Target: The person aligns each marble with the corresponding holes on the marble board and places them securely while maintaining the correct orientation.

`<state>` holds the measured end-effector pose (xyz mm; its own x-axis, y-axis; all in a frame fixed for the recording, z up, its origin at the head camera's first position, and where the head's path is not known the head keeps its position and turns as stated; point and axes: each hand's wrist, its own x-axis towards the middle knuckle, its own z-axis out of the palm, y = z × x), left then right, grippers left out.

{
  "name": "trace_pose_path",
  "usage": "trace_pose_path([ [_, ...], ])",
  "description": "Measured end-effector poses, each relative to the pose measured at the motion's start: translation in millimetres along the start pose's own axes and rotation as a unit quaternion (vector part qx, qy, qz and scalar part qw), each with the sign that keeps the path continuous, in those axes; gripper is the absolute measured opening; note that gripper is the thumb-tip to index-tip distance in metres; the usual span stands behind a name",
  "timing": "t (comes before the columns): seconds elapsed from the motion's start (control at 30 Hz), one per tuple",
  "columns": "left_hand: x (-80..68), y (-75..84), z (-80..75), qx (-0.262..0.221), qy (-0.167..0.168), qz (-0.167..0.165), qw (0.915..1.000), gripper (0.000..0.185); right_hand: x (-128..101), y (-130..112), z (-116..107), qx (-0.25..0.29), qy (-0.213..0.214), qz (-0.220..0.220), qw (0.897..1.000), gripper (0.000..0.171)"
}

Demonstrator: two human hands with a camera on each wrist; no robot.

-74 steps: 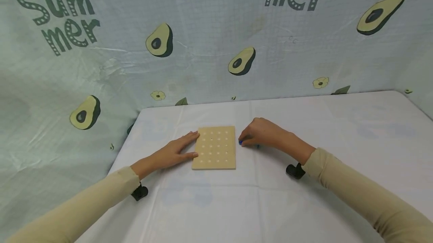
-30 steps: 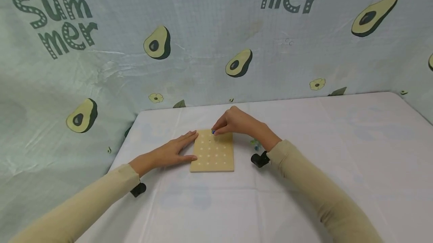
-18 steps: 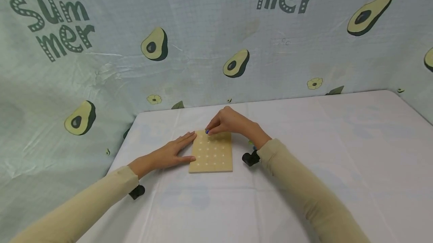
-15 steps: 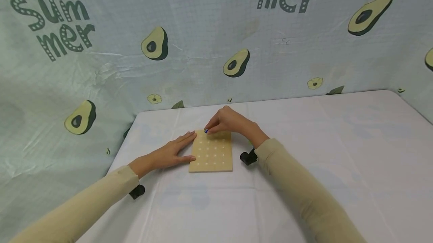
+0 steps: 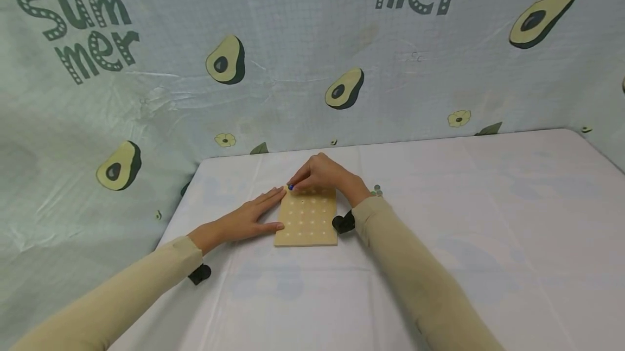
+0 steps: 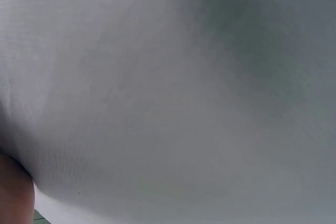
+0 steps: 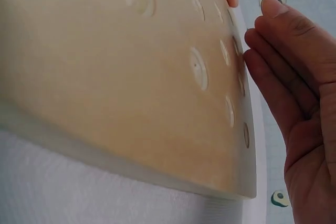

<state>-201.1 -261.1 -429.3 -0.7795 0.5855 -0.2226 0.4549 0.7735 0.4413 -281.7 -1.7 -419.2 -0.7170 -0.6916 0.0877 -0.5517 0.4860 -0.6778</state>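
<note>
The small, round, glossy blue piece, perhaps a glass marble (image 5: 291,187), is at the far left corner of a flat, pale wooden-looking board with rows of round dimples (image 5: 305,240); contact is unclear. It is probably light, hard and slippery, best pinched around its middle. The right hand (image 5: 322,172) pinches it between thumb and fingers. The left hand's (image 5: 241,222) fingers lie extended along the board's left edge, gripping nothing. The dimples are the only receptacles visible; the right hand hides some. Small greenish pieces (image 5: 377,192) lie beyond the right cuff, towards the white tabletop's (image 5: 488,193) far edge.
</note>
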Motion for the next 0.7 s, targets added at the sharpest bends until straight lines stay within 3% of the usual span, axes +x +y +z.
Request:
trace_pose_path([
  [0.17, 0.8, -0.9, 1.7, 0.002, 0.001, 0.011, 0.9999, 0.088, 2.8, -0.6, 0.2, -0.005, -0.02, 0.005, 1.0, 0.021],
  [0.4, 0.8, -3.6, 3.1, 0.005, 0.013, 0.013, 0.9998, 0.089, 10.4, -3.6, -1.6, -0.036, -0.049, -0.046, 0.997, 0.02],
  [0.7, 3.3, -2.3, 2.4, 0.002, 0.009, 0.015, 0.9998, 0.088, 16.4, -6.3, -6.7, -0.093, -0.083, -0.072, 0.99, 0.02],
])
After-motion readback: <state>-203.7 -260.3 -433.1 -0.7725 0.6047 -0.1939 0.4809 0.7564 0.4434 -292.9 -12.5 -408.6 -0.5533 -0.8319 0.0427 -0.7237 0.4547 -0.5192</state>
